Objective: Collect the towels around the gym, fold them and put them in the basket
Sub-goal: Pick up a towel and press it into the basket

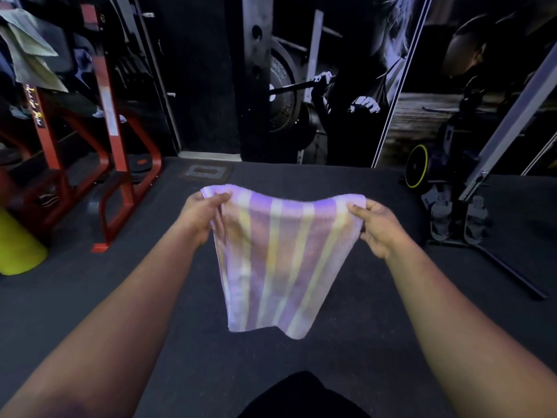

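Towel (280, 260) hanging, top corners pinched: left hand (202, 215), right hand (378, 227).

Both bare forearms reach forward and slightly inward, held at about the same height. The left hand (200, 214) pinches the top left corner of the striped towel (277, 260), thumb on the near face and fingers curled behind. The right hand (378, 229) pinches the top right corner the same way, well apart from the left.
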A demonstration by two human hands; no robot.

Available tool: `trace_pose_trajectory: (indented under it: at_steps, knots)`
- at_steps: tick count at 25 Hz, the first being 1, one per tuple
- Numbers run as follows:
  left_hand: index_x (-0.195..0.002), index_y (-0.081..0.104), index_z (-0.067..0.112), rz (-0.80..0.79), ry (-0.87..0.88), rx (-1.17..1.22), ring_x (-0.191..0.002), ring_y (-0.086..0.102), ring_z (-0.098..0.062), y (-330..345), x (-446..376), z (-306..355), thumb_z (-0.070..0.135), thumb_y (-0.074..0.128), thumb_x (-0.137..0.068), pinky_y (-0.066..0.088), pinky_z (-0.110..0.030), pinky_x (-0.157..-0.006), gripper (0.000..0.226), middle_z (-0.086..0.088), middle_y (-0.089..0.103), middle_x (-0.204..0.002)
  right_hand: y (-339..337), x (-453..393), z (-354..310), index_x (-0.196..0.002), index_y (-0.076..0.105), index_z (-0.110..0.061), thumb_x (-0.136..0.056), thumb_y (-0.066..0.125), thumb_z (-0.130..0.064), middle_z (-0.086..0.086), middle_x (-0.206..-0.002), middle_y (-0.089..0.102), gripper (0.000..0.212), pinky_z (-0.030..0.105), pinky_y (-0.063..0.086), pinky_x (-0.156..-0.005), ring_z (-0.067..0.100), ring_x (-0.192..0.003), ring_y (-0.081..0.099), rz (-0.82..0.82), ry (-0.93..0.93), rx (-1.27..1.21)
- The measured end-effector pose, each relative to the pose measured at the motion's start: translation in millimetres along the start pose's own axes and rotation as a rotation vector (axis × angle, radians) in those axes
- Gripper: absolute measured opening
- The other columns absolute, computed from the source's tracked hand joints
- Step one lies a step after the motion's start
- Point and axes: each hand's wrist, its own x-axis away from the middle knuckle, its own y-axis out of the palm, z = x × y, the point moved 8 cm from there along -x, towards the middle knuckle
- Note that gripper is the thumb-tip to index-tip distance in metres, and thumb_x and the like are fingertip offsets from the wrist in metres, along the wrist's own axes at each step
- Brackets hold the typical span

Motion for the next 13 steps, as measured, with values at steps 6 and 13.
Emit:
trace_pose_trajectory:
  at_steps: [6,13]
  knots:
    - [-0.083,0.064,0.007,0.121,-0.040,-0.413,-0.033,0.034,-0.015,-28.1,-17.0,-0.3,0.022,0.089,-0.076,0.025,-0.021,-0.036,0.030,-0.007,0.054,-0.048,-15.9,-12.7,-7.2,-0.106,0.073,-0.005,-0.091,0.075,-0.015,0.010,-0.099,0.078,0.018,0.035,0.060,-0.079,0.020,-0.091,0.075,0.140,-0.089,0.248]
    - [-0.115,0.055,0.003,0.144,-0.160,-0.285,-0.048,0.054,-0.019,-27.1,-10.7,-18.1,0.019,0.089,-0.074,0.042,-0.029,-0.043,0.056,-0.021,0.065,-0.087,-24.9,-11.5,11.8,-0.102,0.068,0.000,-0.086,0.080,-0.010,0.017,-0.101,0.077,0.023,0.045,0.059,-0.084,0.019,-0.083,0.071,0.201,-0.088,0.243]
